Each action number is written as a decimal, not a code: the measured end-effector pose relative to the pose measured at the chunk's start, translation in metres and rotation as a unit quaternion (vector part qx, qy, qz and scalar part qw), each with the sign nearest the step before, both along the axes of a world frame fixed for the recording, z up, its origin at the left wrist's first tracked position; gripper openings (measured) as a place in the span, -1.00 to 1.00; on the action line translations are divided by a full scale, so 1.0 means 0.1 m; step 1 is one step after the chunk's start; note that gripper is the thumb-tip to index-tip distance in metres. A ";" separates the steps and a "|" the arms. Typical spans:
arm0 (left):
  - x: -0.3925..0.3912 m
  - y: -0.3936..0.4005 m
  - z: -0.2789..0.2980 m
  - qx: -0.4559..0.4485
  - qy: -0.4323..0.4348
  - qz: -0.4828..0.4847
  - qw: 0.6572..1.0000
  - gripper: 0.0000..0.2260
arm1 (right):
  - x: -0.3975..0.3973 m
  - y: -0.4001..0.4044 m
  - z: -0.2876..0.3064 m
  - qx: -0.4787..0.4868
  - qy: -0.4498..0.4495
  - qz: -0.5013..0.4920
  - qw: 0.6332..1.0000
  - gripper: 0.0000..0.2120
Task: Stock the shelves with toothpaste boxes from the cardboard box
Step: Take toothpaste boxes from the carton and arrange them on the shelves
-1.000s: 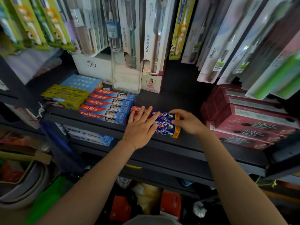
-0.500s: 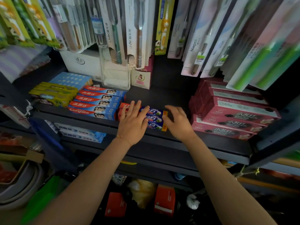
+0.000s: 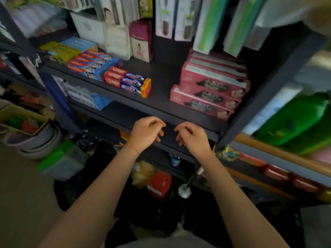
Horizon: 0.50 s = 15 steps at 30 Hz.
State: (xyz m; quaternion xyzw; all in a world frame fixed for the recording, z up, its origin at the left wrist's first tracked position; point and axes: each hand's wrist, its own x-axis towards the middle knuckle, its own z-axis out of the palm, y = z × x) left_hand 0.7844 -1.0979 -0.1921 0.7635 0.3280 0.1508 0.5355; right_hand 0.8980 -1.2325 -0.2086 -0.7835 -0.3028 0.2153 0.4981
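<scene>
A small stack of red-and-blue toothpaste boxes (image 3: pixel 127 81) lies on the dark shelf (image 3: pixel 161 99), just right of a row of red-and-blue Colgate boxes (image 3: pixel 93 64). My left hand (image 3: pixel 146 133) and my right hand (image 3: pixel 192 137) hang below the shelf's front edge, side by side. Both have loosely curled fingers and hold nothing. The frame is blurred by motion. No cardboard box is in view.
Pink toothpaste boxes (image 3: pixel 211 90) are stacked at the shelf's right. Yellow boxes (image 3: pixel 59 51) sit at the far left. Toothbrush packs (image 3: pixel 164 17) hang above. Light blue boxes (image 3: pixel 86 96) lie on the lower shelf. Basins (image 3: pixel 34 142) and a red box (image 3: pixel 159 185) sit on the floor.
Both hands have let go of the red-and-blue stack and drawn back down below the shelf edge. The view has tilted downward, and the stack stays on the shelf.
</scene>
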 end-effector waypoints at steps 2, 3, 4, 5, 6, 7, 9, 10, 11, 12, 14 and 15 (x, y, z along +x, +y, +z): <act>-0.02 -0.29 0.02 -0.055 -0.004 0.009 0.998 -0.76 | -0.04 -0.28 -0.03 0.019 0.038 -0.024 0.999 -0.76; -0.01 -0.49 0.04 -0.076 -0.007 0.013 0.997 -0.76 | -0.06 -0.47 -0.03 0.033 0.058 -0.039 0.997 -0.76; 0.01 -0.66 0.05 -0.092 -0.010 0.018 0.996 -0.75 | -0.07 -0.66 -0.01 0.049 0.075 -0.055 0.994 -0.77; 0.02 -0.84 0.06 -0.101 -0.014 0.023 0.995 -0.76 | -0.09 -0.84 0.01 0.065 0.087 -0.070 0.992 -0.77; 0.03 -1.02 0.06 -0.105 -0.019 0.022 0.994 -0.76 | -0.11 -1.02 0.03 0.078 0.095 -0.083 0.989 -0.78; 0.04 -1.21 0.06 -0.106 -0.022 0.019 0.994 -0.77 | -0.13 -1.20 0.04 0.088 0.099 -0.093 0.987 -0.78; 0.03 -1.58 0.04 -0.114 -0.027 0.010 0.993 -0.78 | -0.19 -1.56 0.05 0.104 0.103 -0.106 0.983 -0.78; 0.02 -1.77 0.02 -0.119 -0.027 0.004 0.993 -0.78 | -0.23 -1.75 0.05 0.106 0.102 -0.115 0.982 -0.77; 0.00 -1.95 -0.01 -0.126 -0.026 -0.002 0.992 -0.78 | -0.27 -1.93 0.04 0.104 0.098 -0.124 0.982 -0.76; -0.02 -2.13 -0.07 -0.136 -0.027 -0.009 0.990 -0.79 | -0.32 -2.12 0.02 0.098 0.093 -0.133 0.982 -0.76; -0.07 -2.49 -0.21 -0.157 -0.028 -0.027 0.987 -0.79 | -0.44 -2.51 -0.03 0.079 0.086 -0.150 0.982 -0.77; -0.10 -2.68 -0.28 -0.166 -0.025 -0.034 0.985 -0.79 | -0.52 -2.71 -0.08 0.066 0.086 -0.156 0.982 -0.77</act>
